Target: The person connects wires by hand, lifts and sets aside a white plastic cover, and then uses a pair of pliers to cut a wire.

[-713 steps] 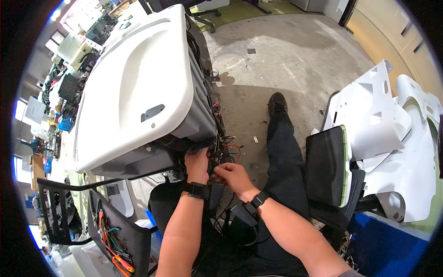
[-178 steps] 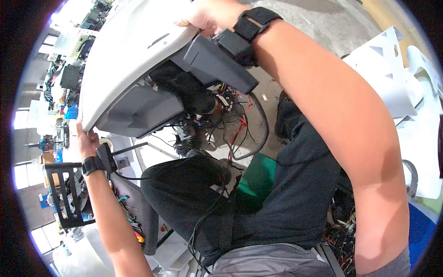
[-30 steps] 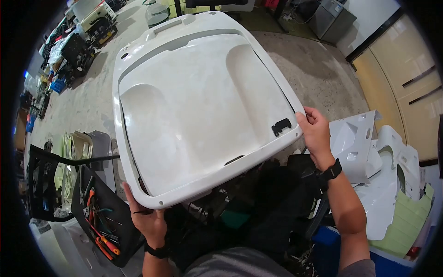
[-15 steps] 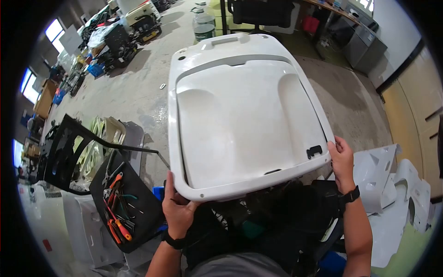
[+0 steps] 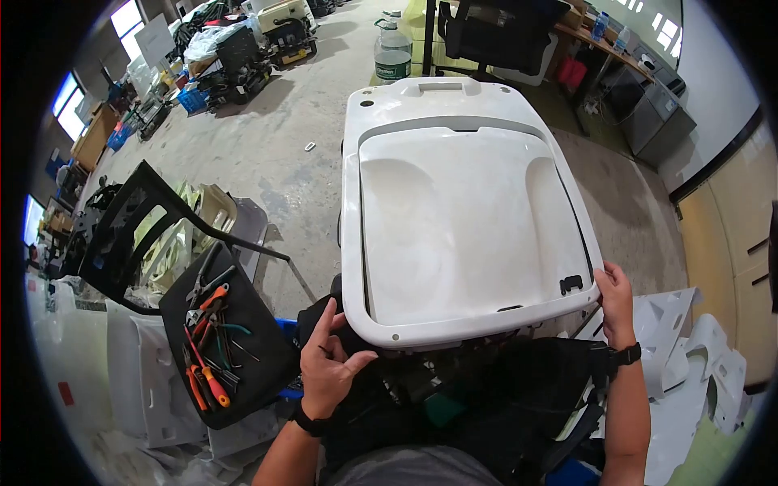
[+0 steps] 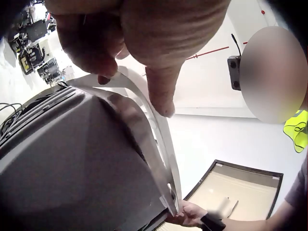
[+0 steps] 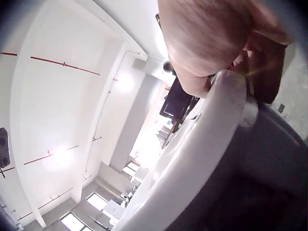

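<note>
A large white lid (image 5: 454, 227) with two scooped hollows and a small black fitting in it lies before me, over a deep grey housing (image 6: 82, 163) that shows beneath it in the left wrist view. My right hand (image 5: 614, 304) grips the lid's near right corner, thumb above and fingers below the rim, which the right wrist view shows close up. My left hand (image 5: 328, 368) is just off the near left corner, index finger and thumb spread apart, holding nothing. The lid hides what lies below its middle.
At left, a black chair (image 5: 235, 348) carries pliers and orange-handled tools on its seat. White plastic shells (image 5: 689, 356) lie at right. A water bottle (image 5: 392, 53) and a black office chair (image 5: 498, 32) stand beyond the lid.
Earlier both hands worked under the tilted housing by loose wires, then gripped the lid's edges. The lid now lies flatter before me, and the left hand has come off its corner.
</note>
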### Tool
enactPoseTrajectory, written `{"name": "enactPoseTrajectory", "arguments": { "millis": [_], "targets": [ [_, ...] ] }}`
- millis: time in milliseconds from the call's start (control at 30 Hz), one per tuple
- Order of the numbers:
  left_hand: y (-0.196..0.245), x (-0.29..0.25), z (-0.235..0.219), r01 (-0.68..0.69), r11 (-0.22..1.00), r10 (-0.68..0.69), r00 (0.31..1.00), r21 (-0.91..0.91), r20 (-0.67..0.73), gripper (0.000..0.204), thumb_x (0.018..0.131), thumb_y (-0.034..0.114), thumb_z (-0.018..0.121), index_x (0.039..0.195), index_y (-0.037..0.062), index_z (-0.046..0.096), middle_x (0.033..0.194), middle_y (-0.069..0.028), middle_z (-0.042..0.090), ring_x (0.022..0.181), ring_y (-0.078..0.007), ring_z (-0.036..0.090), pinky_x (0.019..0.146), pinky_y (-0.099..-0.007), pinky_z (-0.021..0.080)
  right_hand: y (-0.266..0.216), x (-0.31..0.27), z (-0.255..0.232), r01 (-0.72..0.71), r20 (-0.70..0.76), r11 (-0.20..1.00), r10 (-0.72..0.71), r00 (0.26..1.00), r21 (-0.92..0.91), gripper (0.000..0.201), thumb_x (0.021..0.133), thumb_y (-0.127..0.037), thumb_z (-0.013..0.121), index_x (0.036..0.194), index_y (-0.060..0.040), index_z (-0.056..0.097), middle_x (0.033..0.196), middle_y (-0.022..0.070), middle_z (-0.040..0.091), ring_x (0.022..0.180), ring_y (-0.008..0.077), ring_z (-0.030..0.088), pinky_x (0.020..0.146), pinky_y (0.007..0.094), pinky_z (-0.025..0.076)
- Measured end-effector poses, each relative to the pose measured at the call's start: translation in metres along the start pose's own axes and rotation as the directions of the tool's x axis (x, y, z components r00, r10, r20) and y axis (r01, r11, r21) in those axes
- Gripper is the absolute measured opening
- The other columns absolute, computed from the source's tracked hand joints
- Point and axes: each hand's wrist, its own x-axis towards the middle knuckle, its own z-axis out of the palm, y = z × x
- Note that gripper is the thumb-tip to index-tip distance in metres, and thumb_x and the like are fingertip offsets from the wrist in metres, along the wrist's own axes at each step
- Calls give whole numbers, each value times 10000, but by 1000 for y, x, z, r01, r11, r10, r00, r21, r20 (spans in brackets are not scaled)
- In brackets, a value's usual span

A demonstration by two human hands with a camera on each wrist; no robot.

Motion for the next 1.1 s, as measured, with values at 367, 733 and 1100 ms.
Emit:
{"name": "enactPoseTrajectory", "arguments": {
  "millis": [367,733,1100],
  "targets": [
    [7,4,5,148,957,-177,980,-251,-95,449,860,87,566,1271,-20,422,983,-49,575,673,-33,487,602,-174,401,3,8,-6,15,-14,998,-16,1000,-60,423,853,-206,568,1148,83,473,1021,121,592,858,130,562,719,233,442],
    [13,11,9,194,949,-207,978,-250,-26,439,868,74,546,1270,-44,411,900,-26,561,734,-56,514,631,-181,417,3,14,-9,-22,45,987,29,999,-160,315,851,-240,581,972,51,595,830,29,606,723,75,529,640,221,416],
    [12,7,9,198,926,-215,977,-323,-18,455,851,93,584,1260,-27,427,821,2,518,646,-34,452,564,-171,391,-2,16,-9,60,65,955,-43,997,-290,293,844,-230,590,933,49,591,790,35,604,697,81,526,634,229,422]
  ]
}}
